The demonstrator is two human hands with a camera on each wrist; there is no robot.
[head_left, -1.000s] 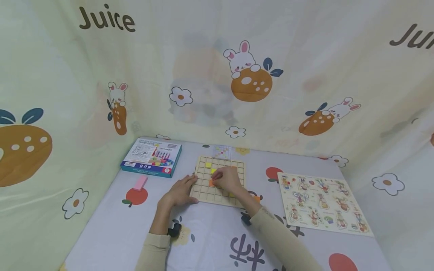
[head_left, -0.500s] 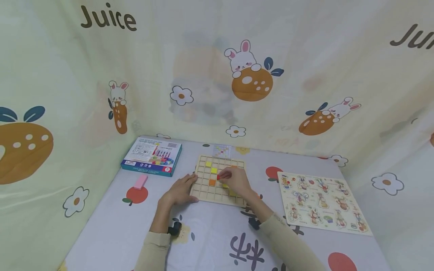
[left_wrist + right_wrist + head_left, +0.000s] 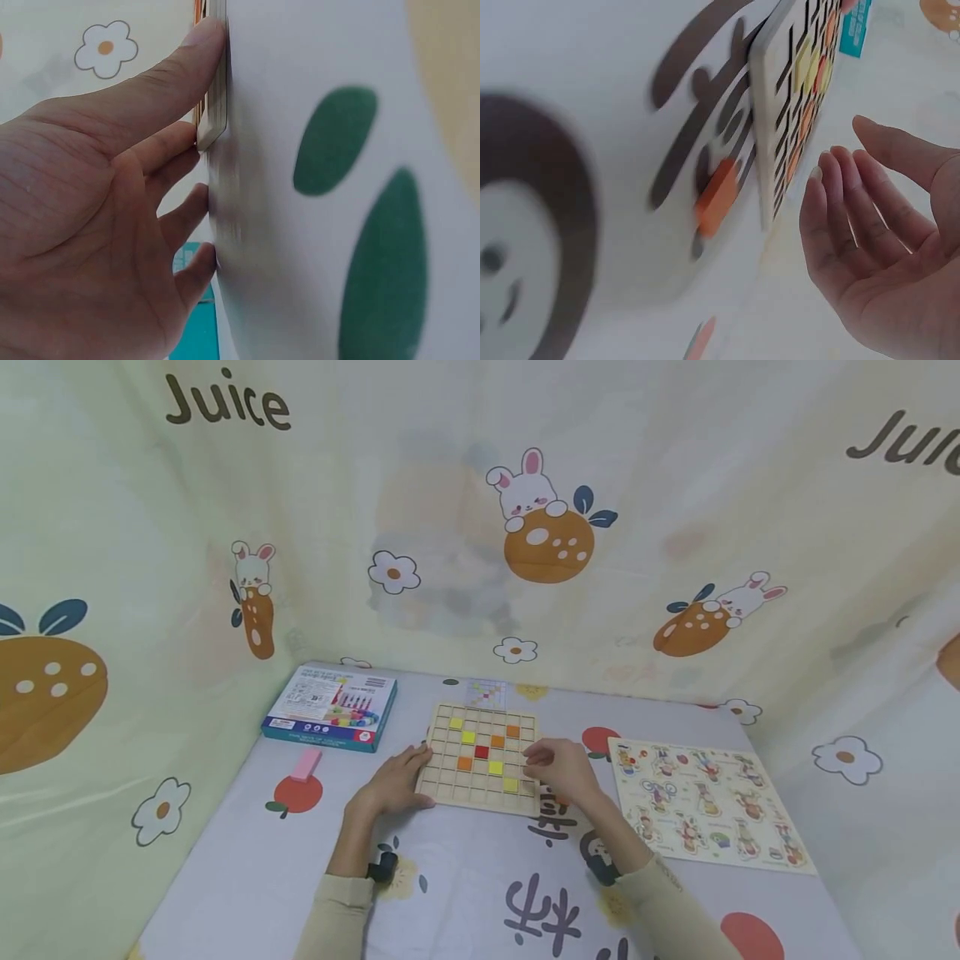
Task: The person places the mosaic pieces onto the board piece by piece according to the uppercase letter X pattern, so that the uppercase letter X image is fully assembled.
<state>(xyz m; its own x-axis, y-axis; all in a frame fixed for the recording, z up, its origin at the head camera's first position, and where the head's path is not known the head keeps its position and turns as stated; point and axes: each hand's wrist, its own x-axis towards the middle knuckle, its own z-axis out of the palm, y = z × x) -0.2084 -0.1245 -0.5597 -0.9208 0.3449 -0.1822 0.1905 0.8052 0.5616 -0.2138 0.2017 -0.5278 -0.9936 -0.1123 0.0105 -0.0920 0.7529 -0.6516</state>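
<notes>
A wooden grid board lies on the table, with a red tile near its middle. Several yellow and orange tiles form two crossing diagonals through the red one. At the board's near left corner, my left hand rests with fingers spread; its thumb touches the board's edge in the left wrist view. My right hand hovers beside the board's right edge, fingers loosely bent and nothing between them; the right wrist view shows the palm bare. Below it on the cloth is a loose orange tile.
Behind the board lies a small pattern card. To the left are a flat teal-edged box and a pink block. A picture puzzle board lies at the right. A printed curtain surrounds the table.
My right hand has let go of the red tile, which now sits in the grid, and has moved right to the board's edge. My left hand stays at the corner.
</notes>
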